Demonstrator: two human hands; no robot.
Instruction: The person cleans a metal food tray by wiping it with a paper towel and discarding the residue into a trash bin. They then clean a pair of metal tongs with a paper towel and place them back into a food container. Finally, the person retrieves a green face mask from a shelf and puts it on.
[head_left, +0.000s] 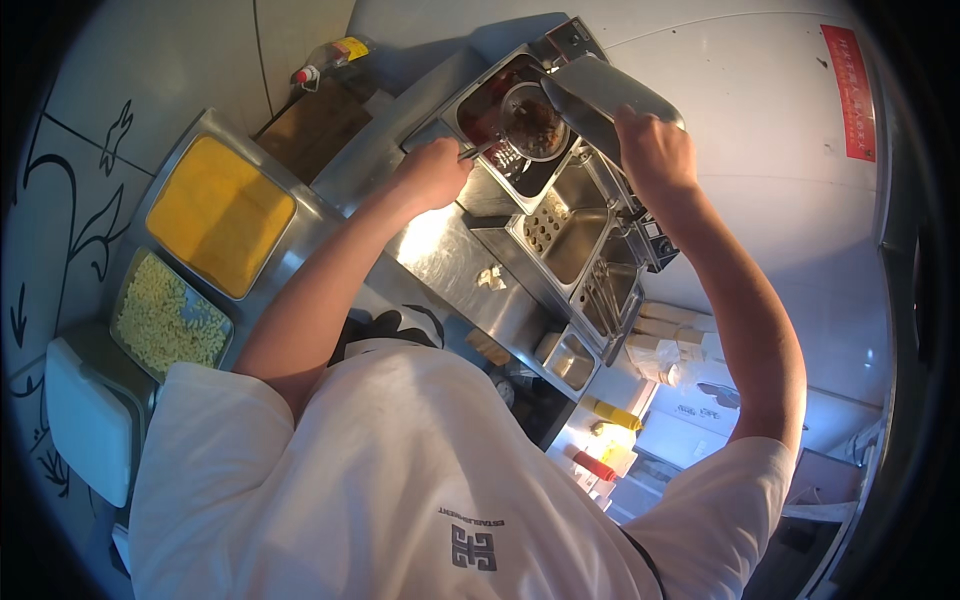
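Observation:
My left hand (439, 174) grips the thin handle of a round wire-mesh strainer (531, 124). Dark brown crumbs and bits lie in its bowl. The strainer is over the open well of a countertop fryer (480, 112), where dark reddish liquid shows. In my right hand (656, 150) is the near edge of a rectangular stainless-steel pan or lid (619, 90); I cannot tell which. It is tilted, with its lower end close above the strainer's right rim. My fingers on it are partly hidden.
Beside the fryer are a steel well with a perforated plate (541, 223) and one holding tongs (600, 300). At left stand a tray of yellow-orange crumbs (221, 214) and a tray of pale diced food (169, 315). A plastic bottle (330, 60) lies behind; squeeze bottles (615, 412) stand lower right.

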